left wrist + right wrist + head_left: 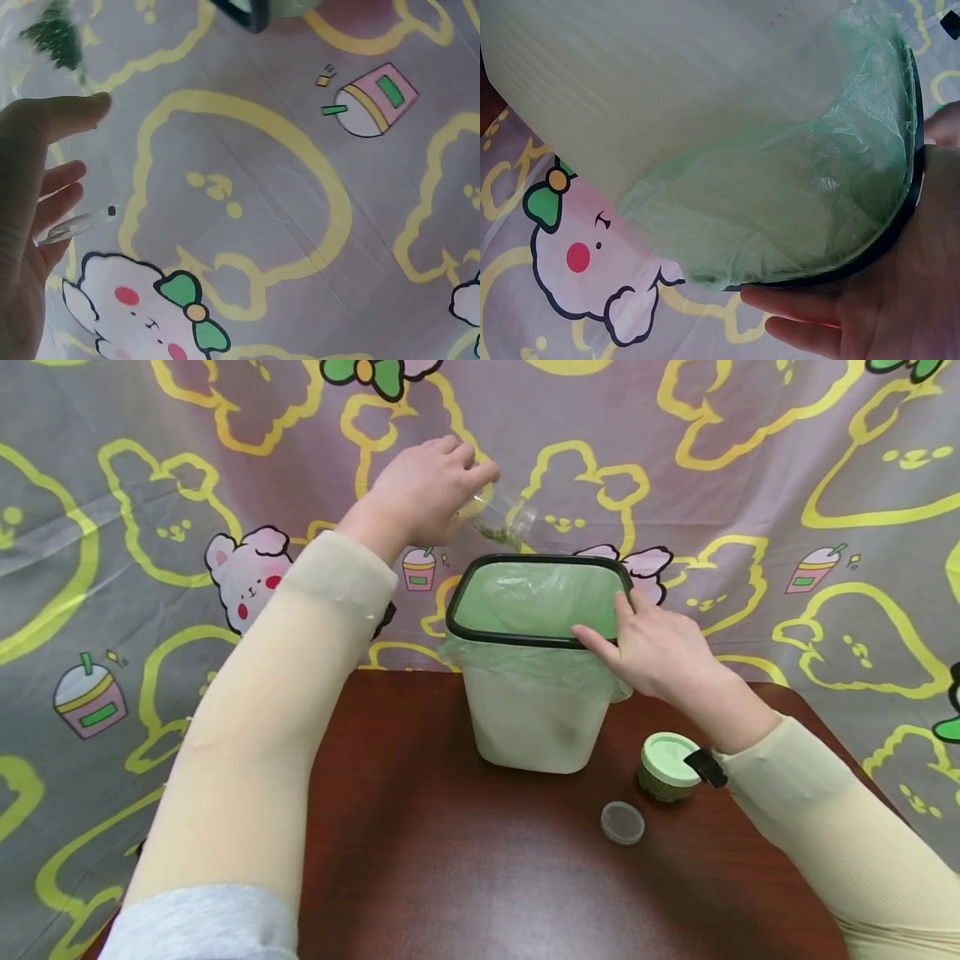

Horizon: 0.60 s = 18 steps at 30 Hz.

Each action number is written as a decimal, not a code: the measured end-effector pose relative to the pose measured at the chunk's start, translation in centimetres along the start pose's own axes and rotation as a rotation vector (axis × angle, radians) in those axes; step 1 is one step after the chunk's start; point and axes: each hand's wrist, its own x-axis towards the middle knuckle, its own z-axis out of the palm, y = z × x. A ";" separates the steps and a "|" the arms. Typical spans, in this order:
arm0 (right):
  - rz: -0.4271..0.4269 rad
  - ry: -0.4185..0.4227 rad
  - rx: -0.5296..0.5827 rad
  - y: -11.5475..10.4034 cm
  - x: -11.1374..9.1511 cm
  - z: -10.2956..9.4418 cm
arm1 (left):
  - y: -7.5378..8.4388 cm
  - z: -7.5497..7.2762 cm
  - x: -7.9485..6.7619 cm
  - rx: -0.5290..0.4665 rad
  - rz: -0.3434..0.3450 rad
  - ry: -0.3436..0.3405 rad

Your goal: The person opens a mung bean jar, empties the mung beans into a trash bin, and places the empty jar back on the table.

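Note:
My left hand (427,489) grips a clear bottle (522,517), tilted with its mouth to the right, above the far left part of a white trash bin (536,727). Green bits (495,534) lie inside the bottle near its neck; the left wrist view catches these green bits (54,37) at its upper left corner. A pale green bag (517,597) lines the bin and folds out under the black rim (517,639). At the rim's right corner rests my right hand (660,643), thumb on the near side, fingers extended. The right wrist view shows those fingers (802,304) along the rim.
A small jar (667,789) with a pale green lid and dark green contents stands right of the bin, close by my right wrist. In front of it a clear round lid (622,823) lies on the brown table (465,868). A printed curtain (285,485) hangs behind.

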 end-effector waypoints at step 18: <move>-0.007 0.002 0.010 0.0 0.1 0.0 | 0.1 0.9 0.2 -0.003 0.023 -0.030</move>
